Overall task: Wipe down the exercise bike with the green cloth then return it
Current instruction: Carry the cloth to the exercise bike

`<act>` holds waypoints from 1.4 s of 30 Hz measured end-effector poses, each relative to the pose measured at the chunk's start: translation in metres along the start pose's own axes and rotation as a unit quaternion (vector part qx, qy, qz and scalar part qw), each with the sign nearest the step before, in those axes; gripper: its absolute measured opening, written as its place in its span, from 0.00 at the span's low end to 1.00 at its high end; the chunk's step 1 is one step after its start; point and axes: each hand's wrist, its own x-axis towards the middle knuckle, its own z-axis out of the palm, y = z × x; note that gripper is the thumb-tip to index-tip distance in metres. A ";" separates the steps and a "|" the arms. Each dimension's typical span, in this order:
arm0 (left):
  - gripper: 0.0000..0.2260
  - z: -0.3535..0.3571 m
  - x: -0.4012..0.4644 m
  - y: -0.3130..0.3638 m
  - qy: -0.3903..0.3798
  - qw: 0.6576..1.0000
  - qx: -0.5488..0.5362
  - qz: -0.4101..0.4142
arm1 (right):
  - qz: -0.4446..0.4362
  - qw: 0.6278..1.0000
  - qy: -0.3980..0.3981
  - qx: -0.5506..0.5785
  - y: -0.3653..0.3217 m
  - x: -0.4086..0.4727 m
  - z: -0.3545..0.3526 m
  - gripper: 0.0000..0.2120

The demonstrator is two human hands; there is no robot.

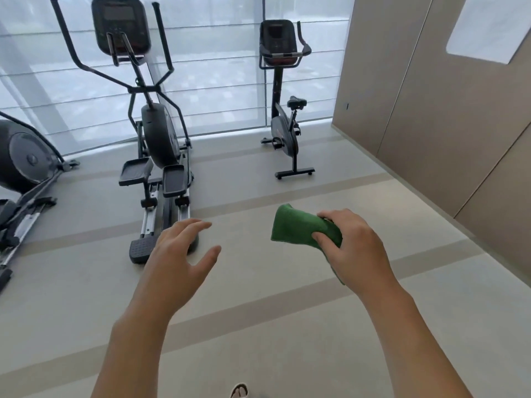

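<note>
A black upright exercise bike (283,130) stands on the floor at the far right, by the window, with a console and handlebars on top and a small saddle behind. My right hand (355,248) is shut on a folded green cloth (296,226), held in the air well short of the bike. Part of the cloth sticks out to the left of my fingers. My left hand (179,259) hangs open beside it, fingers spread, holding nothing.
A black elliptical trainer (156,133) stands left of the bike, its rear pedal just beyond my left hand. Another machine (23,170) sits at the left edge. A beige panelled wall (431,110) runs along the right. Grey striped floor (258,311) lies between me and the bike.
</note>
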 end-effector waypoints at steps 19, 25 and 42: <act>0.23 0.027 0.252 -0.105 -0.073 0.993 -0.067 0.062 | 0.069 0.995 0.007 -0.070 -0.014 0.199 0.109 0.14; 0.21 0.055 0.309 -0.107 -0.068 0.993 -0.076 0.066 | 0.059 0.996 0.006 -0.066 0.013 0.255 0.127 0.13; 0.20 0.172 0.531 -0.045 -0.056 0.997 -0.026 0.053 | 0.037 0.999 0.018 -0.029 0.170 0.483 0.131 0.14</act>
